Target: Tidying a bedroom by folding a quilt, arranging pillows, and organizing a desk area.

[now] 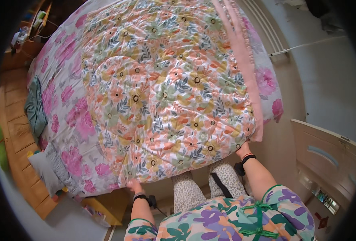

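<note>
At the left, the wooden headboard (19, 120) flanks the bed, where a pink-flowered sheet (79, 116) shows beside the quilt. The left hand (135, 186) has the quilt's near left corner, its grip closed on the cloth, fingertips partly hidden. The quilt (166, 96) lies on the bed, straight ahead of both hands, spreading away from the person; which way is longer I cannot tell through the fisheye. Its near edge runs between the grips, slanting farther off toward the right. The right hand (244, 150) closes on that edge near the right corner, nearer the pink band (246, 72), which runs away along the quilt's right side.
</note>
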`<state>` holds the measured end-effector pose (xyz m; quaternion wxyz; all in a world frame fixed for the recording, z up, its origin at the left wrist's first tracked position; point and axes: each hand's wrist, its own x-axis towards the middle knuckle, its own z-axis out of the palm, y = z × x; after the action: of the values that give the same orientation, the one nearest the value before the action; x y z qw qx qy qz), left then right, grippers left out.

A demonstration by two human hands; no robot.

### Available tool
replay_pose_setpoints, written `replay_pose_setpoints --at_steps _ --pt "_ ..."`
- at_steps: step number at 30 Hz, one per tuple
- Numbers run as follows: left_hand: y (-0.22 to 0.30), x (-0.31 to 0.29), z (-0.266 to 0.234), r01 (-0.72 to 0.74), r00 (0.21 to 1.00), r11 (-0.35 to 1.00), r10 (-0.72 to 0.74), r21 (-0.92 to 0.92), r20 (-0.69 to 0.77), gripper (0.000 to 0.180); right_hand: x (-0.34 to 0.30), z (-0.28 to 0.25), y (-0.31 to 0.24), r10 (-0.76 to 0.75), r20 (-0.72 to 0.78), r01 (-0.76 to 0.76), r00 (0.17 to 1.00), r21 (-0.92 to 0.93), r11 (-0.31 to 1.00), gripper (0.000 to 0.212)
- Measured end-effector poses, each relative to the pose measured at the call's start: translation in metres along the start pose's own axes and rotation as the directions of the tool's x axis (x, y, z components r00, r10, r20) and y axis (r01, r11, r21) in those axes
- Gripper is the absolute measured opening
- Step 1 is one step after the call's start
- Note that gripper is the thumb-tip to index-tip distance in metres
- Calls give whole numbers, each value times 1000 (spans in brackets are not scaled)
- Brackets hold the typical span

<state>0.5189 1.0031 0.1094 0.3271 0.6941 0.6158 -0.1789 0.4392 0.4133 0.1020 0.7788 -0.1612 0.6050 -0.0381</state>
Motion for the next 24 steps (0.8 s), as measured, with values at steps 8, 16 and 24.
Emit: replay_pose_setpoints --at_steps 8,16,24 --pt "-6 58 -39 492 804 638 -71 -593 590 55 -1 6 8 -48 -57 46 997 -32 998 75" --pt "-7 67 -44 273 935 673 -19 -687 354 33 10 -28 8 -224 -83 229 971 53 972 59" --pt "4 67 -79 282 905 519 136 -807 404 30 -61 -3 -14 -285 -7 285 958 71 956 47"
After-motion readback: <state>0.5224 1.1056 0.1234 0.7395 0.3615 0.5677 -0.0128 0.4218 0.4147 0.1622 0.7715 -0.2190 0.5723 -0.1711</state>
